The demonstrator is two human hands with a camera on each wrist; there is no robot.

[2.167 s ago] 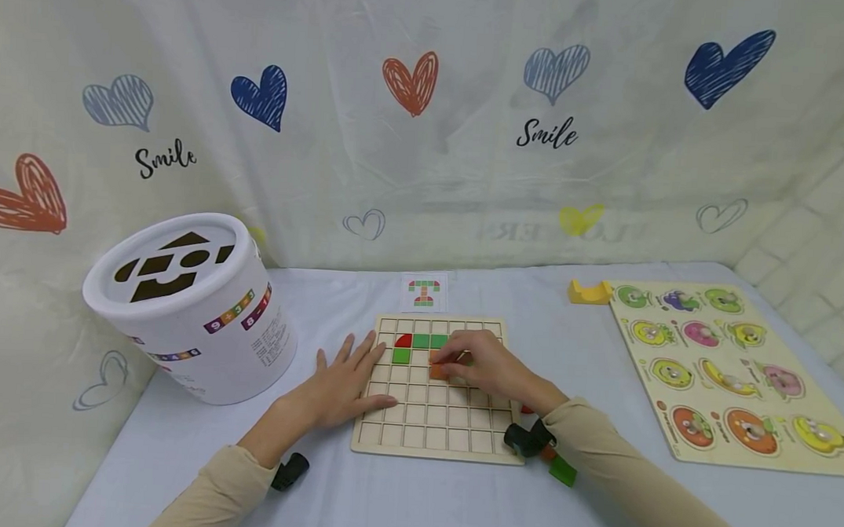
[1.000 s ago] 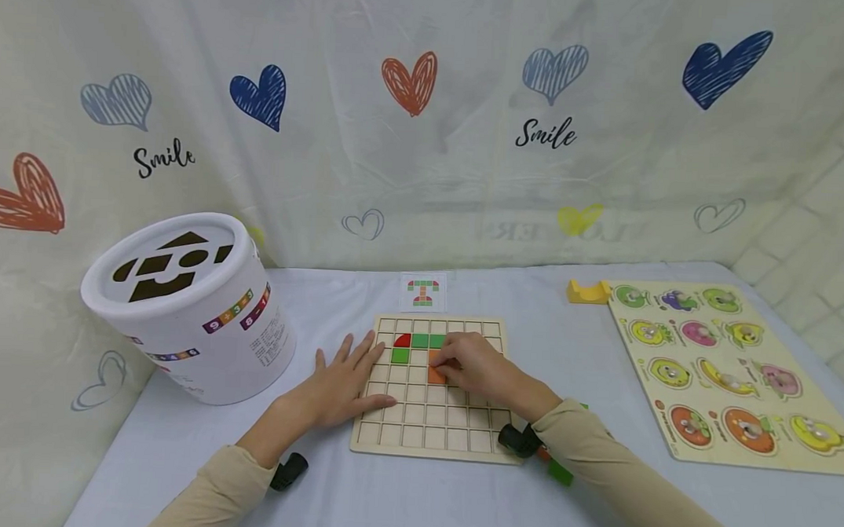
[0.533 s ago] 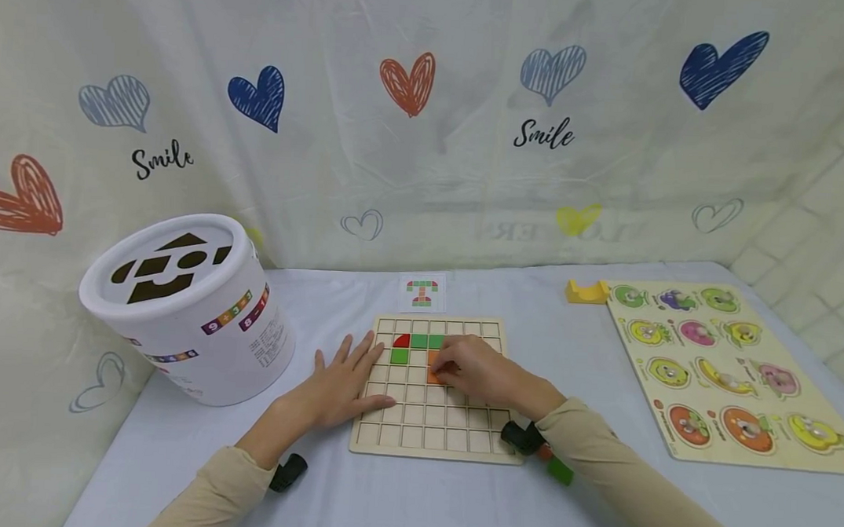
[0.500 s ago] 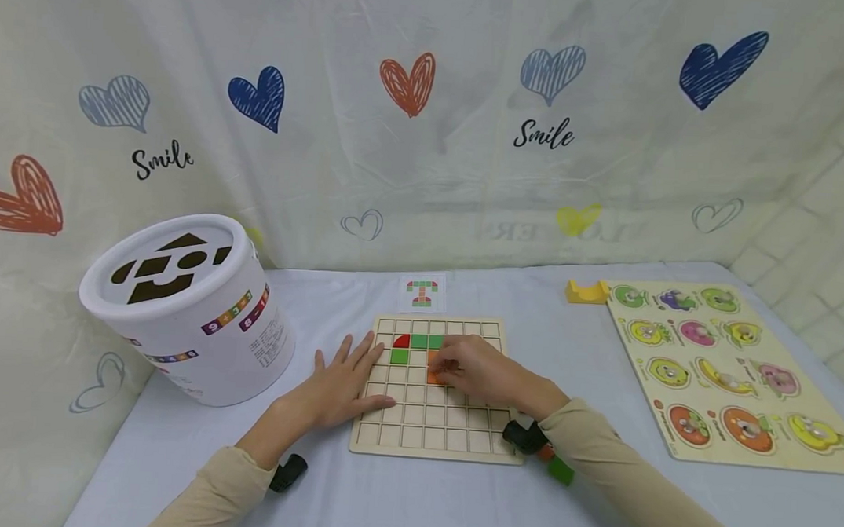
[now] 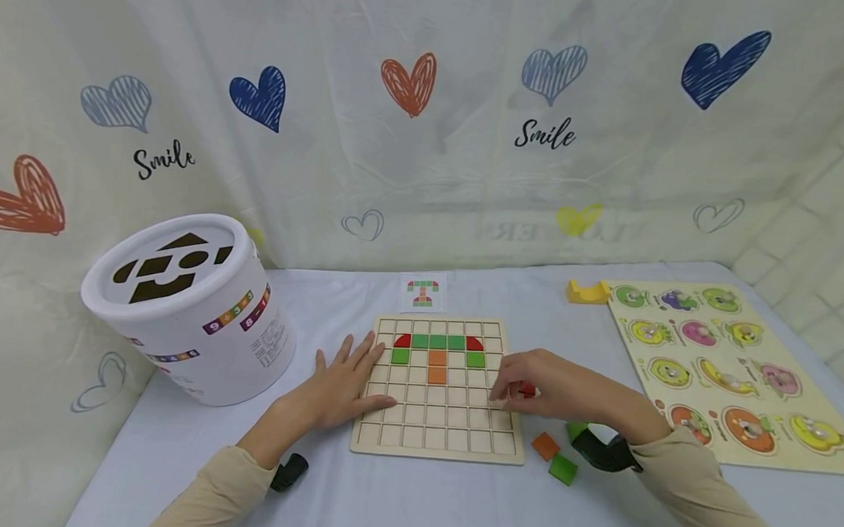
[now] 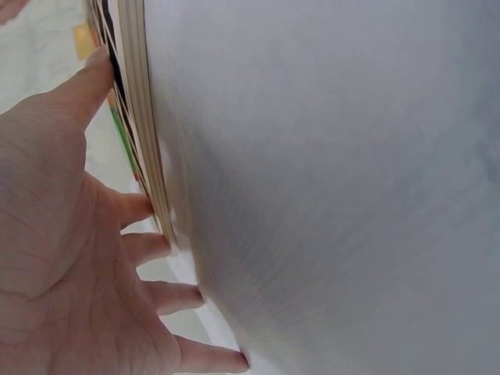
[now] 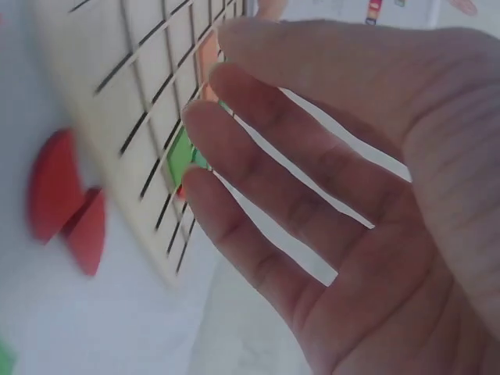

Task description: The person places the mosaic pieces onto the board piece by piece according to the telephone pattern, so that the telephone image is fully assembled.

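My left hand [image 5: 336, 384] lies spread on the left edge of a wooden grid board [image 5: 414, 436]; in the left wrist view its thumb and fingertips rest along the board's side. Set in the grid are red quarter-circle tiles [image 5: 474, 344], several green square tiles [image 5: 475, 360] and two orange square tiles [image 5: 436, 375], one below the other. Over the board's right edge is my right hand [image 5: 558, 386], fingers loosely bent and nothing between them in the right wrist view. Beside the board, two loose red pieces [image 7: 56, 187] lie below its fingers.
A loose orange tile [image 5: 545, 446] and green tiles [image 5: 563, 468] lie right of the board. A pattern card [image 5: 424, 292] sits behind it. A white bucket [image 5: 189, 316] stands left; a fruit puzzle board [image 5: 729, 363] and yellow block [image 5: 588, 292] are at right.
The right hand has left the orange tiles and moved right to the board's edge, uncovering the second orange tile and the right-hand green and red tiles. The left hand has stayed put.
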